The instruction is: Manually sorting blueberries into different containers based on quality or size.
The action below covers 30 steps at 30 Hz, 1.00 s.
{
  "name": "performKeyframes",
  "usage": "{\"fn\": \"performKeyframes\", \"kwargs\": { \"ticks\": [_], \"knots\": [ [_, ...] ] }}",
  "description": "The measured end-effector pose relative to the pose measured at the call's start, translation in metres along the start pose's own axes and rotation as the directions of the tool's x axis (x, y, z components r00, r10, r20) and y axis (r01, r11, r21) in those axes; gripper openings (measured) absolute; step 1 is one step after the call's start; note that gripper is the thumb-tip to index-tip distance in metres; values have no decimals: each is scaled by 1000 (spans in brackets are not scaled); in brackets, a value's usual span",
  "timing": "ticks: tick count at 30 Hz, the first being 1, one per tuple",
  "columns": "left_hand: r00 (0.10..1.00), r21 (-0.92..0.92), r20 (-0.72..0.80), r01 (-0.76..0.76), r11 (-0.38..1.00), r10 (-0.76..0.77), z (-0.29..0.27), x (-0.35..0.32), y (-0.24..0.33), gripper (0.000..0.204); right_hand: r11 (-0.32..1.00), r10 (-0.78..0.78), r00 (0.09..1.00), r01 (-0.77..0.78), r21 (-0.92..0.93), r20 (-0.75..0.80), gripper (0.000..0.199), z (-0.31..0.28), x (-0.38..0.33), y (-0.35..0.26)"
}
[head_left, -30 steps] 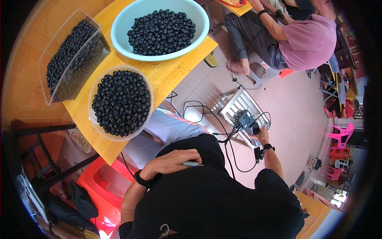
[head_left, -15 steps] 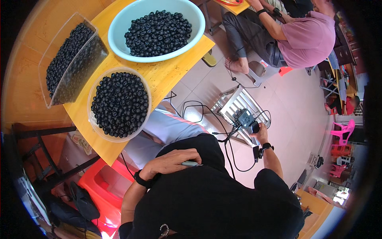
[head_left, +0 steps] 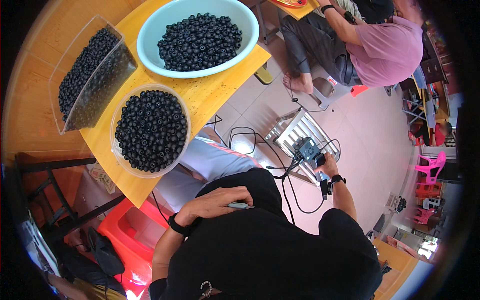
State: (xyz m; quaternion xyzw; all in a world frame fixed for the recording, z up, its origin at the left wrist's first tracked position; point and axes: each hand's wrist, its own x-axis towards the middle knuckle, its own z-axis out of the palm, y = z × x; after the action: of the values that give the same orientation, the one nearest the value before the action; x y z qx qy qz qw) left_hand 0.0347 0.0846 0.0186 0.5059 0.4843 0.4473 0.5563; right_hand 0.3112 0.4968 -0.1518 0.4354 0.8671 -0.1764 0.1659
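My left hand point(head_left: 220, 202) rests across the front of my black shirt, fingers curled around a slim pale blue-grey tool point(head_left: 239, 205) with a metallic tip; its exact kind is unclear. To the right, my right hand point(head_left: 328, 167) reaches down to a metal slatted stool point(head_left: 298, 131). Its fingers close around a small black block-shaped device point(head_left: 318, 159), partly hidden by the hand. Right beside it sits a dark grey boxy electronic unit point(head_left: 306, 148) with cables running from it. Each wrist wears a black band.
Small round black pieces, berry- or bead-like, fill a light blue basin point(head_left: 145, 50), a round clear tub point(head_left: 115, 150) and a rectangular clear bin point(head_left: 127, 62) on the yellow table point(head_left: 220, 95). Black cables point(head_left: 287, 192) loop beside my legs. A red stool point(head_left: 125, 250) stands left; a seated person point(head_left: 387, 52) works far right.
My right hand and wrist have shifted very slightly at the device. My left hand stays put. The seated person has moved an arm, and a dark hat shows more beside them.
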Motion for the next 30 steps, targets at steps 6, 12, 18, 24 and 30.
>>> {"fn": "performKeyframes", "kwargs": {
  "ticks": [6, 12, 18, 24, 30],
  "knots": [
    [1000, -10, 11, -4, 1000, 4, 0, 1, 1, 23, 1000, 5, 999, -4, 14, -47, 78, 1, -6, 3],
    [1000, -17, 26, -6, 1000, 7, 0, 3, -1, 23, 999, 31, 989, -32, -10, -146, 72, -4, -22, -15],
    [999, -16, 30, -19, 1000, 19, 1, 6, -2, 23, 997, 77, 983, -73, 33, -165, 63, -10, -31, -25],
    [999, -6, 41, -8, 1000, 8, 2, 6, 1, 23, 997, 75, 984, -69, 44, -159, 66, -11, -33, -27],
    [999, -1, 42, -33, 999, 33, 4, 6, -1, 23, 996, 32, 997, -25, 83, -75, 75, -7, -24, -10]
  ]
}}
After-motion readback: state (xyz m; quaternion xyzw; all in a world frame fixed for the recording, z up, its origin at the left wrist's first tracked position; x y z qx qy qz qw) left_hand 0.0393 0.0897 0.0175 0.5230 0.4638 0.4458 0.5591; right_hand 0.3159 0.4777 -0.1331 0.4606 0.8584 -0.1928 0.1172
